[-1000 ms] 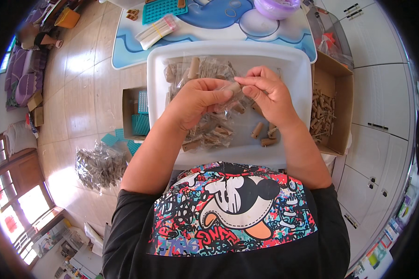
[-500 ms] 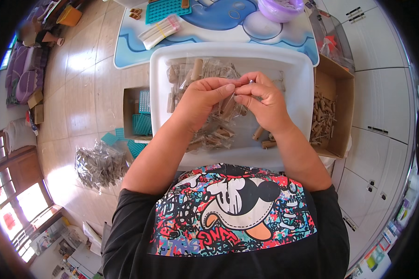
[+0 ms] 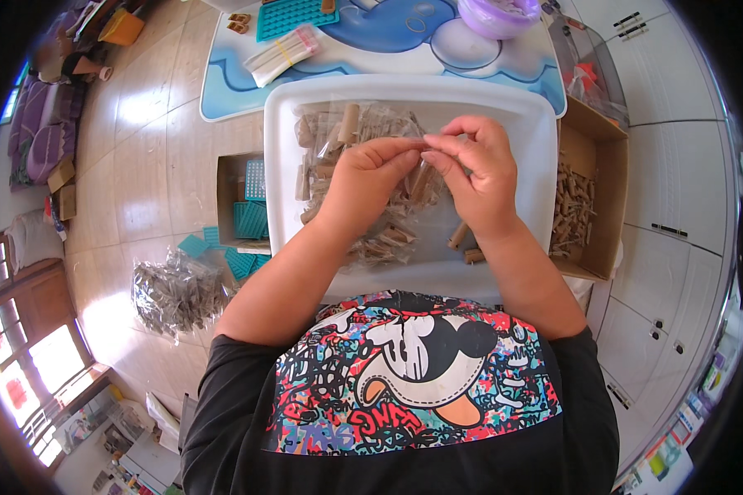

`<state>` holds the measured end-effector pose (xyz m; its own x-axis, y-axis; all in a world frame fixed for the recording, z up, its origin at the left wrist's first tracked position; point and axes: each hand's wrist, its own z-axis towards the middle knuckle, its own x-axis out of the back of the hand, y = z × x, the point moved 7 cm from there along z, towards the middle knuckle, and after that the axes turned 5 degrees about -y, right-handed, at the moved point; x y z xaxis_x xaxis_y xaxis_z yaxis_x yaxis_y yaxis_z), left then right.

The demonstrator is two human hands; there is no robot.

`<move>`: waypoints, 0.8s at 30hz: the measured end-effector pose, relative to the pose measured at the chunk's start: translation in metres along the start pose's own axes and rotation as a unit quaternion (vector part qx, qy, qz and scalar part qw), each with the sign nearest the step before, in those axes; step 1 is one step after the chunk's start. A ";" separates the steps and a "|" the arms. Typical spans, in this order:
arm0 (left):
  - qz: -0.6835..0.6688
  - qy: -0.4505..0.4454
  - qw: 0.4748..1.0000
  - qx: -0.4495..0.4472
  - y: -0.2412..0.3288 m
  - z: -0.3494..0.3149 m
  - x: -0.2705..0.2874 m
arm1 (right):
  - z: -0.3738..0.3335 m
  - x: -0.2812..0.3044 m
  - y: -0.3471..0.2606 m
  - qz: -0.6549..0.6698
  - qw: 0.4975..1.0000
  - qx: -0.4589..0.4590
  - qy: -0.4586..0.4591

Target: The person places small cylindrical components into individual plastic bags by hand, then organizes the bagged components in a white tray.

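Observation:
Over a white plastic tub point(image 3: 516, 115), both hands meet with fingertips pinched together. Between them is the top edge of a clear plastic bag point(image 3: 422, 181), which hangs down with something brown and tube-like inside. My left hand point(image 3: 367, 177) pinches its left side, thumb against forefinger. Pinching the other side is my right hand point(image 3: 480, 177), its outer fingers curled. Below them the tub holds a heap of clear bags point(image 3: 388, 243) with brown tubes and thin sticks in them. Loose brown tubes point(image 3: 458, 235) lie near my right wrist, partly hidden.
A cardboard box point(image 3: 607, 157) of small brown pieces stands right of the tub. At the left, another box point(image 3: 229, 177) holds teal trays, beside a pile of filled bags point(image 3: 177, 293) on the floor. Beyond is a blue-and-white table point(image 3: 371, 64) with a purple bowl point(image 3: 499, 21).
My right hand has shifted slightly right and its fingers have straightened into a pinch at the bag's edge. My left hand has barely moved.

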<state>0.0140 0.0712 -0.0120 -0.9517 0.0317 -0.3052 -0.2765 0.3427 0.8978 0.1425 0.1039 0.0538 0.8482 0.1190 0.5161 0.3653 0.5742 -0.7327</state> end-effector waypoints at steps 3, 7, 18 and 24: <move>0.082 -0.020 0.996 -0.036 0.003 -0.001 -0.008 | 0.003 -0.003 -0.010 -0.082 0.992 0.093 0.014; 0.168 -0.038 0.983 -0.070 0.004 -0.004 -0.014 | 0.001 -0.009 0.010 0.012 1.000 -0.004 -0.018; 0.045 0.001 0.998 -0.053 0.006 -0.002 -0.004 | -0.012 0.020 0.086 0.480 0.800 -0.294 0.206; 0.008 0.040 0.998 -0.044 0.011 -0.003 0.009 | -0.021 -0.009 0.063 0.392 0.838 -0.376 -0.045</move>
<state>0.0016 0.0726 -0.0037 -0.9627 -0.0394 -0.2676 -0.2685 0.2584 0.9280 0.1658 0.1220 -0.0061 0.9205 0.3010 -0.2491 -0.1247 -0.3780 -0.9174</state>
